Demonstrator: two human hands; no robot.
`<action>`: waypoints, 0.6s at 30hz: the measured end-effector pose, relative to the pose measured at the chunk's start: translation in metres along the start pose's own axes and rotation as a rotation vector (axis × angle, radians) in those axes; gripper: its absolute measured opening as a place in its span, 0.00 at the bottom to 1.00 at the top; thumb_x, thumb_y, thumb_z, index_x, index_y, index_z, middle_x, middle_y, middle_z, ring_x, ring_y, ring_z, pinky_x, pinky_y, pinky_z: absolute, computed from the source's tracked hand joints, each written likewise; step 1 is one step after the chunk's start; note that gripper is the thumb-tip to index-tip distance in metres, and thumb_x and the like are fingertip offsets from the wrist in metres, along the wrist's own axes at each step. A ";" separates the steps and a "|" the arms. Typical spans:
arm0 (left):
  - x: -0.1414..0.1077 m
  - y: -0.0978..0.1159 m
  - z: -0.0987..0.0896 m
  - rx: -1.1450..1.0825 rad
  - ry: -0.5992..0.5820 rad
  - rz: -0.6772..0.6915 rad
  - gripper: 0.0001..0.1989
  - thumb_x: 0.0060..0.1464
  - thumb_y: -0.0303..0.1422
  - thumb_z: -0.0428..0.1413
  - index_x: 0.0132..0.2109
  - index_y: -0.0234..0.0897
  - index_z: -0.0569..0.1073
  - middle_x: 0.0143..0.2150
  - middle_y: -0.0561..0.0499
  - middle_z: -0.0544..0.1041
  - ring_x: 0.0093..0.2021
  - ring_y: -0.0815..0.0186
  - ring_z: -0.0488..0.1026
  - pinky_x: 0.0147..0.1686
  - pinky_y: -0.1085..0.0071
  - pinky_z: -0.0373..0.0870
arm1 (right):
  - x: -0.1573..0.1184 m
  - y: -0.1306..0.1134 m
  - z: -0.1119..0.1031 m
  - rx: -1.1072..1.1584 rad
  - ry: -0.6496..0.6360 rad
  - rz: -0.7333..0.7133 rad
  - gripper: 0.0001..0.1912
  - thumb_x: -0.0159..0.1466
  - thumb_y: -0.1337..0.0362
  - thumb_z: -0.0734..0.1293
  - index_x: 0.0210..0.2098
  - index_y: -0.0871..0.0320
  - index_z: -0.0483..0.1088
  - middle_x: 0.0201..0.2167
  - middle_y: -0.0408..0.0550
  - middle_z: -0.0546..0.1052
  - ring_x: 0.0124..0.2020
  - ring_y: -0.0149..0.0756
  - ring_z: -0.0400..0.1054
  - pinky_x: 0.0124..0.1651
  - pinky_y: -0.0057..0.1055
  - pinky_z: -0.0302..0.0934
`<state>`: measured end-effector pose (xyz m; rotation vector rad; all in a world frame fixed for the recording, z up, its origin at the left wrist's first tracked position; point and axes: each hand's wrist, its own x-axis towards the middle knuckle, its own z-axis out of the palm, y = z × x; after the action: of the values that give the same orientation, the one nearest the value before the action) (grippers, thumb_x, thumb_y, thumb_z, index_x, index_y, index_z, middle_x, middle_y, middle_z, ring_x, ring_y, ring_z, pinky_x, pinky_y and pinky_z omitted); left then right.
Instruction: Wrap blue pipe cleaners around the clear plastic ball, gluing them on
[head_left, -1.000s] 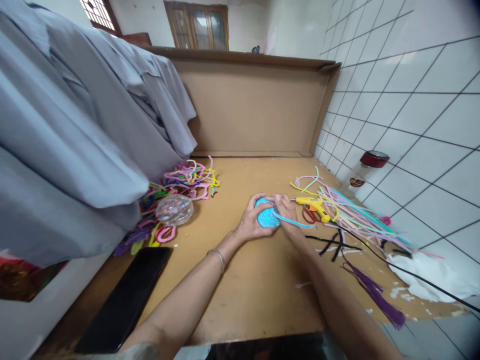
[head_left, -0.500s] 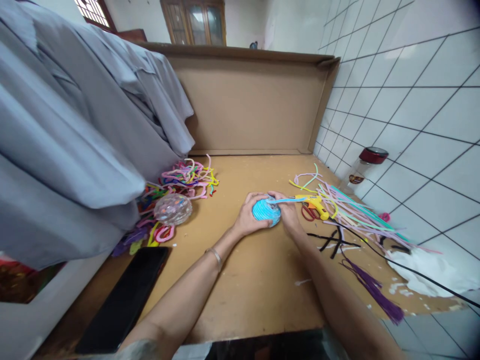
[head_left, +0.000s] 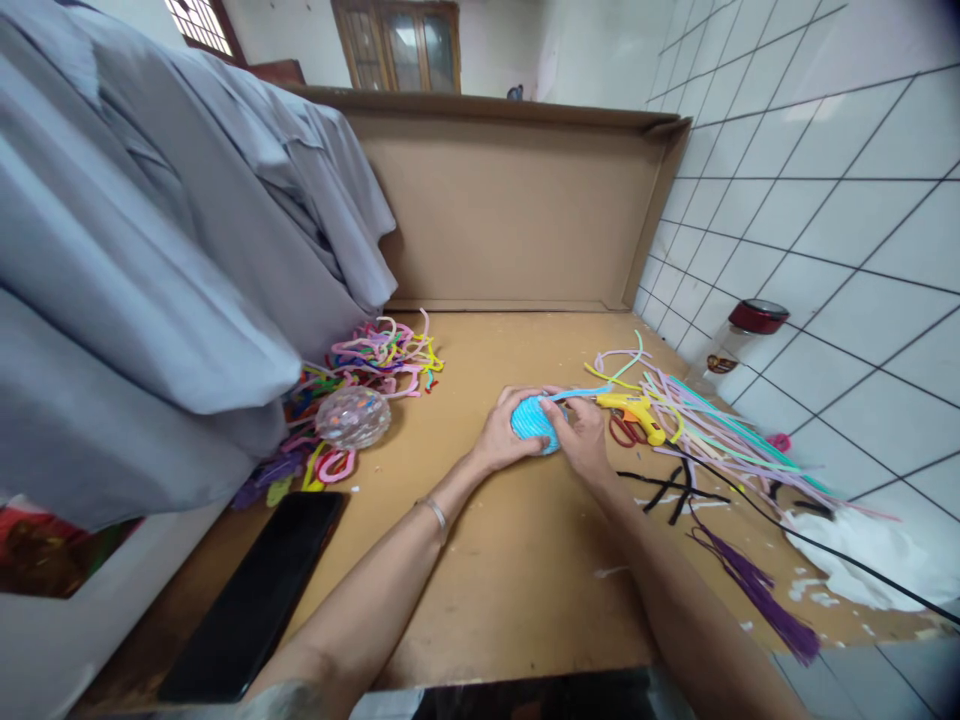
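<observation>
A round piece wound in rows of light blue pipe cleaner [head_left: 534,424] is held just above or on the table, between both hands. My left hand [head_left: 501,432] wraps its left side, thumb at the front edge. Over its right side lies my right hand [head_left: 585,436], thumb pressed on the blue rows and fingers curled behind. A loose blue pipe cleaner end [head_left: 585,393] sticks out to the right past that hand. Close by on the right lie a yellow glue gun [head_left: 634,412] and red-handled scissors [head_left: 624,431].
Left are a pile of coloured pipe cleaners [head_left: 375,352], a clear faceted bowl [head_left: 352,418] and a black phone [head_left: 259,590]. Right are straight pipe cleaners [head_left: 720,425], black strips [head_left: 679,490], a purple tassel [head_left: 757,590], a white cloth [head_left: 862,550] and a red-lidded jar [head_left: 739,340].
My right thumb has moved from the far right side onto the front of the blue-wound piece and now presses it. The left hand keeps its hold. The view has shifted slightly.
</observation>
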<state>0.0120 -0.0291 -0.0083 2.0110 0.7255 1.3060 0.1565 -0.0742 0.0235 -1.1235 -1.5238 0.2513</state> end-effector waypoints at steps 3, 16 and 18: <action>-0.001 0.003 0.001 0.012 -0.015 0.024 0.33 0.34 0.29 0.65 0.52 0.39 0.70 0.52 0.45 0.69 0.55 0.54 0.68 0.57 0.51 0.66 | 0.001 -0.002 0.000 0.060 0.048 0.034 0.11 0.62 0.57 0.64 0.34 0.54 0.76 0.34 0.48 0.79 0.38 0.40 0.72 0.46 0.39 0.65; 0.001 0.002 -0.001 -0.036 -0.034 0.009 0.34 0.33 0.28 0.65 0.53 0.40 0.71 0.53 0.46 0.69 0.55 0.53 0.68 0.58 0.52 0.66 | -0.002 0.002 0.008 0.231 0.185 0.086 0.07 0.58 0.61 0.67 0.28 0.54 0.77 0.30 0.47 0.81 0.34 0.40 0.75 0.44 0.39 0.69; 0.001 0.001 -0.001 -0.045 -0.034 0.011 0.34 0.33 0.28 0.65 0.53 0.39 0.71 0.53 0.45 0.69 0.55 0.54 0.68 0.58 0.52 0.65 | -0.003 0.003 0.009 0.251 0.194 0.088 0.07 0.58 0.61 0.67 0.29 0.55 0.77 0.31 0.48 0.81 0.35 0.40 0.75 0.44 0.40 0.69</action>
<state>0.0118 -0.0290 -0.0064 1.9985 0.6644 1.2803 0.1494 -0.0710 0.0171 -0.9860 -1.2356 0.3721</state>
